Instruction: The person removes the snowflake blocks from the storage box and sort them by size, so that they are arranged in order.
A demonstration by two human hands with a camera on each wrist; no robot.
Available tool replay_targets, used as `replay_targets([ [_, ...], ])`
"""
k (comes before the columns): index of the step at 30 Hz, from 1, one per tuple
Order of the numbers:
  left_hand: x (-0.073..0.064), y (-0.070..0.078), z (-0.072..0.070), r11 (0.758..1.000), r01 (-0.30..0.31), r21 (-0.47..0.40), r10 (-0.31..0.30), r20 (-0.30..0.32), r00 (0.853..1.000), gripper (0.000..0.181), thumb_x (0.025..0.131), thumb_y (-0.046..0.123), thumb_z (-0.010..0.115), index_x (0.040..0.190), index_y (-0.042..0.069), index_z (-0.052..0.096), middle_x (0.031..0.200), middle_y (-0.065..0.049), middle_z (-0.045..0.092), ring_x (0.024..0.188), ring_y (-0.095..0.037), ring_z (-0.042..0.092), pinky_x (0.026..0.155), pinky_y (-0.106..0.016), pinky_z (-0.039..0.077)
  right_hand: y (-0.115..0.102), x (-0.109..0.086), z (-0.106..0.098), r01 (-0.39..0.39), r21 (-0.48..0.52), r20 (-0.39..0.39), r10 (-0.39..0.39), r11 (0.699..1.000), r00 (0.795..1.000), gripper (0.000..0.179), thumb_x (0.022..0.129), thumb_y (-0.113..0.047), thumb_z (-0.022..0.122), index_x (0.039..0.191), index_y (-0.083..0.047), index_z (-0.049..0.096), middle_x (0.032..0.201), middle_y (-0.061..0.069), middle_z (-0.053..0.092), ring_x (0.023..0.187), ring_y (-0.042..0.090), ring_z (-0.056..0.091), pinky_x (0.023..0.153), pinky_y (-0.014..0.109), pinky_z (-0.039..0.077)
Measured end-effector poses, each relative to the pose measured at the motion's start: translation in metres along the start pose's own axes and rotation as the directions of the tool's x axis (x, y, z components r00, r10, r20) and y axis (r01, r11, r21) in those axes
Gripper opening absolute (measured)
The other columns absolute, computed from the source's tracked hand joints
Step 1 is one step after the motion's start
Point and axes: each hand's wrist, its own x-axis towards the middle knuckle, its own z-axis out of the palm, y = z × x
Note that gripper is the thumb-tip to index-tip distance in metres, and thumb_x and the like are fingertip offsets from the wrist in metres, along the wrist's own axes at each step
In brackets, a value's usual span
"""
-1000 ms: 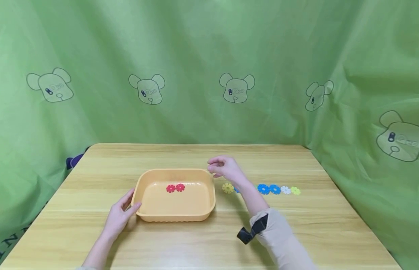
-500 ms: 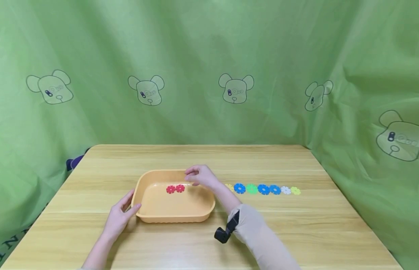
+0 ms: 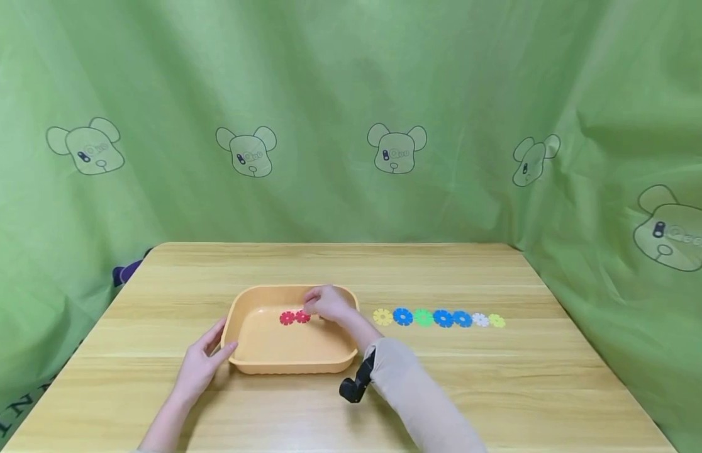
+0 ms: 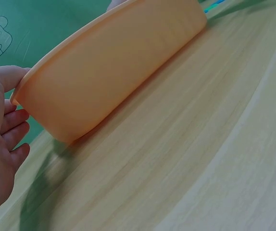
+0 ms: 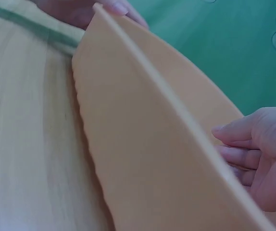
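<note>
A peach plastic tray [image 3: 294, 366] stands on the table, with two red notched snowflake discs [image 3: 287, 318] side by side on its floor. At its left end my left hand [image 3: 197, 365] grips the rim, thumb over the top; the left wrist view shows the thumb [image 4: 15, 77] on the rim and the fingers outside. My right hand [image 3: 327, 303] is inside the tray, fingertips right at the right-hand red disc. Nothing shows between its loosely bent fingers; in the right wrist view the near wall partly hides the hand [image 5: 265, 156].
To the tray's right, a row of snowflake discs lies on the wooden table [image 3: 441, 390]: a yellow disc [image 3: 382, 316], blue disc [image 3: 402, 316], green disc [image 3: 423, 317], more blue, a white disc [image 3: 480, 319] and a yellow-green disc [image 3: 497, 321]. A green curtain [image 3: 328, 207] hangs behind.
My right hand has moved left from beyond the tray's back right corner, over the rim and down to the red discs, uncovering the row at right. My left hand stays on the rim.
</note>
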Motion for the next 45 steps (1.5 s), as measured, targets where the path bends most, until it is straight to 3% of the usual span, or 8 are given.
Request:
replay_targets([
  [6,0.000,0.001,0.000,1.000,0.001,0.023,-0.001,-0.003,1.000,0.063,0.090,0.014,0.061,0.141,-0.005,0.029,0.146,-0.022,0.028,0.132,-0.039,0.028,0.102,-0.030,0.028,0.003,0.001,0.005,0.089,-0.108,0.056,-0.083,0.990,0.995,0.037,0.075,0.002,0.071,0.111,0.007,0.061,0.099,0.015,0.065,0.089,0.024,0.062,0.078,0.026,0.052],
  [14,0.000,0.000,0.000,1.000,0.003,0.019,-0.003,-0.004,1.000,0.064,0.090,0.016,0.062,0.141,-0.005,0.030,0.146,-0.022,0.028,0.132,-0.039,0.028,0.097,-0.017,0.030,0.006,-0.002,0.009,0.130,-0.295,0.103,-0.104,0.947,0.989,0.041,0.072,0.001,0.073,0.112,0.001,0.063,0.104,0.009,0.064,0.095,0.021,0.059,0.087,0.029,0.049],
  [22,0.000,0.000,0.001,1.000,-0.005,-0.004,0.005,-0.007,1.000,0.063,0.090,0.013,0.061,0.141,-0.006,0.030,0.146,-0.022,0.028,0.132,-0.038,0.028,0.092,-0.007,0.030,0.005,-0.002,0.011,0.161,-0.375,0.132,-0.119,0.913,0.984,0.027,0.072,-0.001,0.075,0.098,-0.002,0.068,0.081,0.002,0.060,0.075,0.013,0.052,0.071,0.024,0.046],
  [37,0.001,-0.003,0.001,1.000,-0.014,-0.003,0.014,-0.005,1.000,0.063,0.090,0.013,0.061,0.141,-0.005,0.030,0.145,-0.021,0.030,0.132,-0.035,0.030,0.094,-0.009,0.030,0.008,-0.004,0.014,0.201,-0.492,0.155,-0.142,0.847,0.978,0.022,0.068,-0.008,0.079,0.079,-0.008,0.061,0.072,-0.003,0.052,0.069,0.011,0.046,0.065,0.022,0.041],
  [45,0.000,-0.004,0.002,0.999,-0.025,-0.032,0.025,-0.007,1.000,0.063,0.089,0.011,0.061,0.140,-0.006,0.030,0.145,-0.023,0.029,0.132,-0.036,0.030,0.093,-0.008,0.030,0.007,-0.006,0.011,0.164,-0.452,0.141,-0.111,0.877,0.984,0.025,0.069,-0.008,0.079,0.080,-0.010,0.057,0.068,-0.002,0.049,0.065,0.011,0.044,0.059,0.022,0.037],
])
